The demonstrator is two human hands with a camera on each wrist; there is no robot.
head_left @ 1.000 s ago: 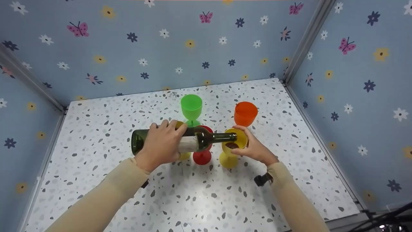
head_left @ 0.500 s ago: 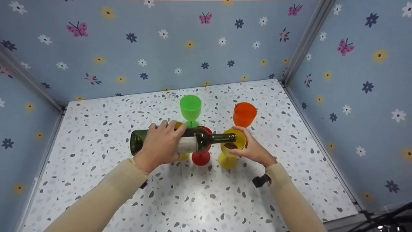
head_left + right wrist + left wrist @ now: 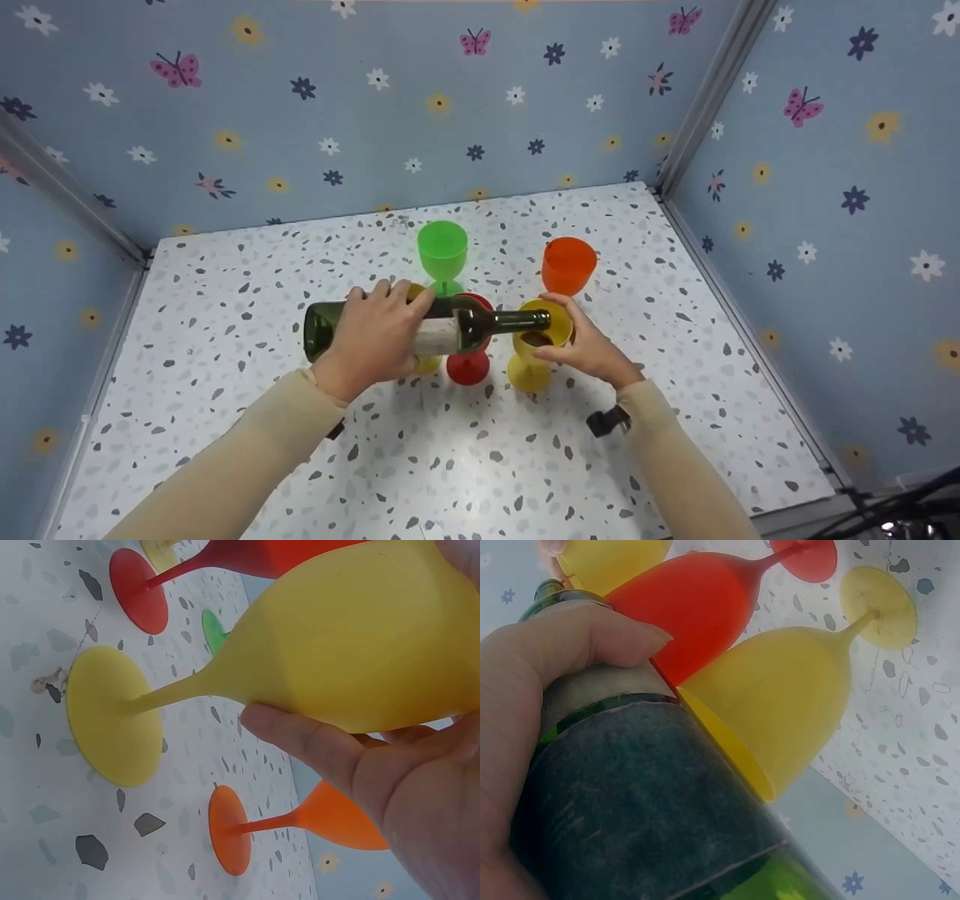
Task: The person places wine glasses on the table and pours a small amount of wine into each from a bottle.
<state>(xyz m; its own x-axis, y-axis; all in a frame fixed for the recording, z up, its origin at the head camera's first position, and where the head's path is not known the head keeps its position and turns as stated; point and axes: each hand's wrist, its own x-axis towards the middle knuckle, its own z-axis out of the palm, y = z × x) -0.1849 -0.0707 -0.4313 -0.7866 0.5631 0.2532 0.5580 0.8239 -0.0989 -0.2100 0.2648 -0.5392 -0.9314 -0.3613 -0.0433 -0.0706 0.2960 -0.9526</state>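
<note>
The left hand (image 3: 375, 334) grips the wine bottle (image 3: 442, 330) tipped level, its mouth over the yellow goblet (image 3: 541, 346); the right hand (image 3: 592, 346) cups that goblet's bowl; pouring seems underway; next, likely righting the bottle gently.

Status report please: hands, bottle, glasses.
Left hand grips green bottle, tipped level. Right hand holds yellow goblet at the bottle mouth. Red goblet directly under the bottle.
</note>
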